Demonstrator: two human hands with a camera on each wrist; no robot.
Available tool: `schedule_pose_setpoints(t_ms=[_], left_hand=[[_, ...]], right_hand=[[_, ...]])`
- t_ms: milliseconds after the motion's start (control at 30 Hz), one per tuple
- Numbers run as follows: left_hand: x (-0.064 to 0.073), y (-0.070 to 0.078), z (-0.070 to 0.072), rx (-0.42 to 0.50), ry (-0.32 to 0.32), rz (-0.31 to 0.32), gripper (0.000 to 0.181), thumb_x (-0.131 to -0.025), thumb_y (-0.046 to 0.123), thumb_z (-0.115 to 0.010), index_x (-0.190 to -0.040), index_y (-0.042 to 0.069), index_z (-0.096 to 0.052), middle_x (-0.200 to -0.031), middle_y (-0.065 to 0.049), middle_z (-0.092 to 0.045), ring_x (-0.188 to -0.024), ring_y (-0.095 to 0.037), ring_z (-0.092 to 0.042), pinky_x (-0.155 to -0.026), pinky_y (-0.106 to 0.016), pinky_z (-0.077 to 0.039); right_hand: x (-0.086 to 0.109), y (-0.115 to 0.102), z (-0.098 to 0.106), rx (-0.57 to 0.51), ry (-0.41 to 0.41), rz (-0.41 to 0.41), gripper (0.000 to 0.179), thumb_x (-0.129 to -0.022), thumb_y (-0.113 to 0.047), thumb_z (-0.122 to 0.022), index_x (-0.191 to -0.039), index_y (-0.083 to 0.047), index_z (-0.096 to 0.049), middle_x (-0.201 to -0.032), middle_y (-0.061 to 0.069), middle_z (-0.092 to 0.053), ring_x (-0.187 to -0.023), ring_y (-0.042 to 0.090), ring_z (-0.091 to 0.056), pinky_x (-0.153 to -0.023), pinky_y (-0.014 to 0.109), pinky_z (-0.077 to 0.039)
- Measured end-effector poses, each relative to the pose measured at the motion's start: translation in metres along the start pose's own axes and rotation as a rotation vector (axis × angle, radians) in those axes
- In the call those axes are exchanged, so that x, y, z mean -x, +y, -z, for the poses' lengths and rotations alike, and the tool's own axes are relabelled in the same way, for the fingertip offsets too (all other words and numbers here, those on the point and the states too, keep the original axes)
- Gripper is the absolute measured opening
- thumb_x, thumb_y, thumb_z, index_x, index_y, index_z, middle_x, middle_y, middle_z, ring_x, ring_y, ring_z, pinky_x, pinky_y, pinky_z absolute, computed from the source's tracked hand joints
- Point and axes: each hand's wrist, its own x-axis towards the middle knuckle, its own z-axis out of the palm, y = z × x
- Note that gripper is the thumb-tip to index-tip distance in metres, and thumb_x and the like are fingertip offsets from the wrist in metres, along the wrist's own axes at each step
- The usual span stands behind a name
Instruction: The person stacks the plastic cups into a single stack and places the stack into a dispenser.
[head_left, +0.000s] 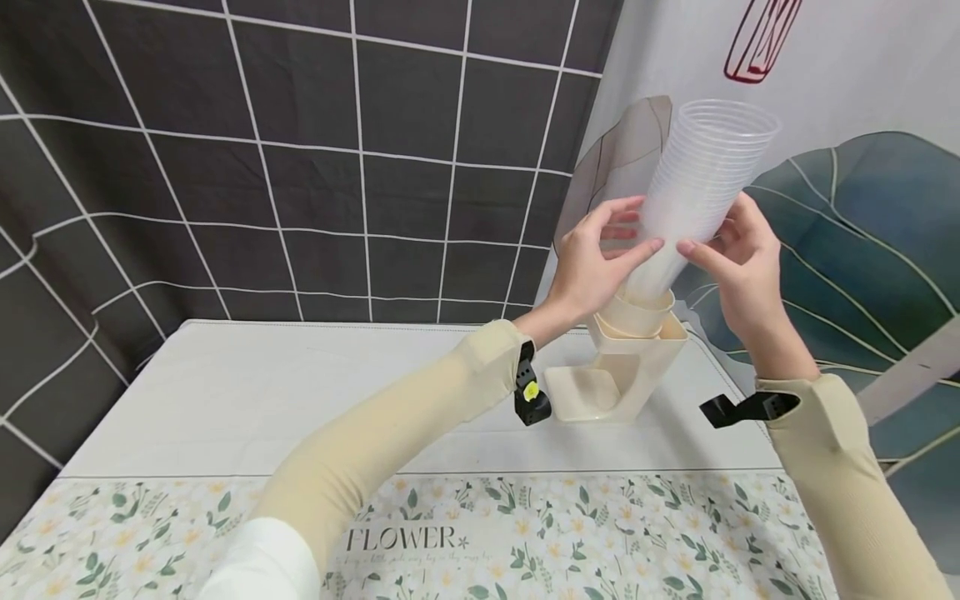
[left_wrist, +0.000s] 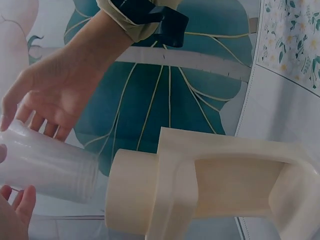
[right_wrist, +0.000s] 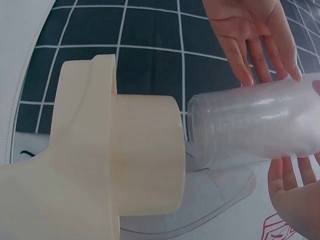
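Note:
A tall stack of clear plastic cups (head_left: 701,179) is tilted, held between both hands above a cream cup dispenser (head_left: 651,375). On the stack's left side, my left hand (head_left: 588,258) grips its lower part with thumb and fingers. From the opposite side, my right hand (head_left: 746,271) grips it too, the two thumbs pointing toward each other. The stack's lower end (right_wrist: 200,132) lines up with the dispenser's round collar (right_wrist: 150,155), with a narrow gap between them in the wrist views. The left wrist view also has the collar (left_wrist: 132,190) right beside the stack (left_wrist: 55,165).
The dispenser stands on a white tabletop (head_left: 300,400), with a flower-print cloth (head_left: 450,533) along the front edge. Behind hangs a dark grid-patterned curtain (head_left: 300,183). To the right is a pale sheet with large teal leaf shapes (head_left: 862,250).

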Motion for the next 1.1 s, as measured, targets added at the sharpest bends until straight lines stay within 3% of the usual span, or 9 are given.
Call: schedule_pose_setpoints(t_ms=[233, 533, 867, 1100], left_hand=[[0.0, -0.011, -0.004, 0.034, -0.031, 0.034, 0.05, -0.088, 0.016, -0.07, -0.135, 0.011, -0.052, -0.125, -0.008, -0.062, -0.109, -0.011, -0.064, -0.083, -0.008, -0.051], [0.006, -0.023, -0.006, 0.034, -0.055, 0.017, 0.05, -0.089, 0.01, -0.067, -0.135, 0.004, -0.049, -0.129, -0.014, -0.058, -0.115, -0.018, -0.061, -0.081, -0.008, -0.051], [0.014, -0.039, 0.0, 0.007, -0.157, 0.062, 0.052, -0.091, 0.01, -0.064, -0.139, 0.004, -0.046, -0.131, -0.015, -0.058, -0.115, -0.023, -0.063, -0.086, -0.01, -0.051], [0.018, -0.042, 0.003, -0.053, -0.224, 0.061, 0.042, -0.097, 0.008, -0.053, -0.138, 0.003, -0.049, -0.132, -0.014, -0.058, -0.116, -0.02, -0.061, -0.092, -0.009, -0.047]], right_hand=[[0.0, 0.009, 0.002, 0.026, -0.003, -0.028, 0.059, -0.081, 0.009, -0.064, -0.135, -0.01, -0.052, -0.132, 0.005, -0.053, -0.119, 0.02, -0.05, -0.094, 0.017, -0.05], [0.006, 0.021, 0.004, 0.079, -0.035, -0.059, 0.062, -0.081, 0.01, -0.064, -0.137, -0.012, -0.047, -0.133, 0.002, -0.051, -0.12, 0.018, -0.048, -0.092, 0.013, -0.049], [0.014, 0.033, 0.01, 0.171, -0.097, -0.14, 0.066, -0.084, 0.007, -0.065, -0.141, -0.014, -0.042, -0.134, -0.004, -0.049, -0.119, 0.013, -0.047, -0.09, 0.008, -0.047], [0.017, 0.037, 0.011, 0.256, -0.075, -0.249, 0.064, -0.087, -0.005, -0.068, -0.143, -0.019, -0.04, -0.139, 0.0, -0.048, -0.12, 0.011, -0.048, -0.091, 0.008, -0.047]])
